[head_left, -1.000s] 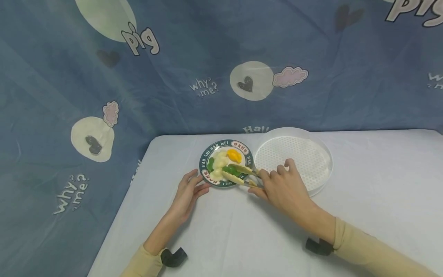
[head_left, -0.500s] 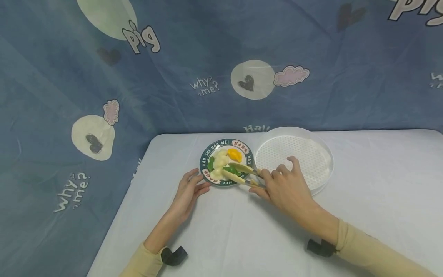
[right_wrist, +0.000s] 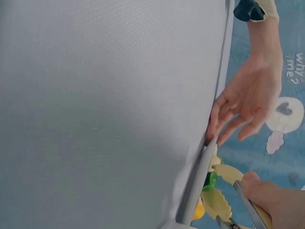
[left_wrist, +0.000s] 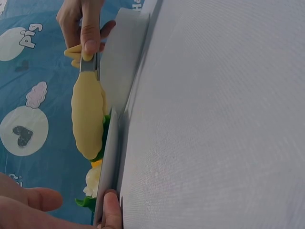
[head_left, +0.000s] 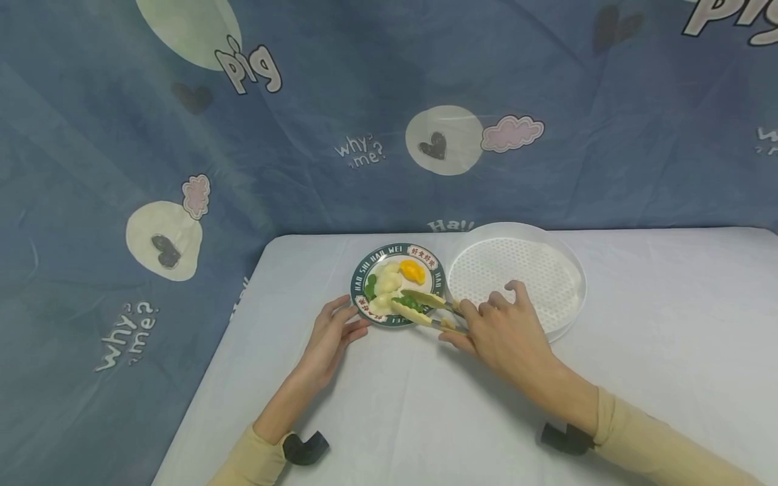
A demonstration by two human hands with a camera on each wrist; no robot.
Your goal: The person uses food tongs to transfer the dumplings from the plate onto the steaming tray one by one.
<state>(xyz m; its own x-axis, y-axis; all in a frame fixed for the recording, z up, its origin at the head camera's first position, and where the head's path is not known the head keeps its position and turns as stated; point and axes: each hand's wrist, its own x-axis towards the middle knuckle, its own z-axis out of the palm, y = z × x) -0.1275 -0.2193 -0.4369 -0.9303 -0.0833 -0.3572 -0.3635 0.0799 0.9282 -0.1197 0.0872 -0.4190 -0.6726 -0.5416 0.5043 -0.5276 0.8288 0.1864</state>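
Note:
My right hand grips a pair of yellow-tipped food tongs with metal arms. Their tips lie on both sides of a green leafy piece over the plate's right part; I cannot tell how firmly they press it. The small round plate has a dark green lettered rim. Pale cauliflower-like pieces, a yellow piece and another green piece lie on it. My left hand touches the plate's left edge, fingers loosely extended; in the left wrist view one fingertip rests against the rim.
A white round tray with a perforated base stands right of the plate, close beside it, partly behind my right hand. A white cloth covers the table. Behind its far edge hangs a blue printed curtain.
The tongs' upper arm has come slightly closer to the lower one around the green piece. My right hand has shifted a little; my left hand stays at the plate's edge.

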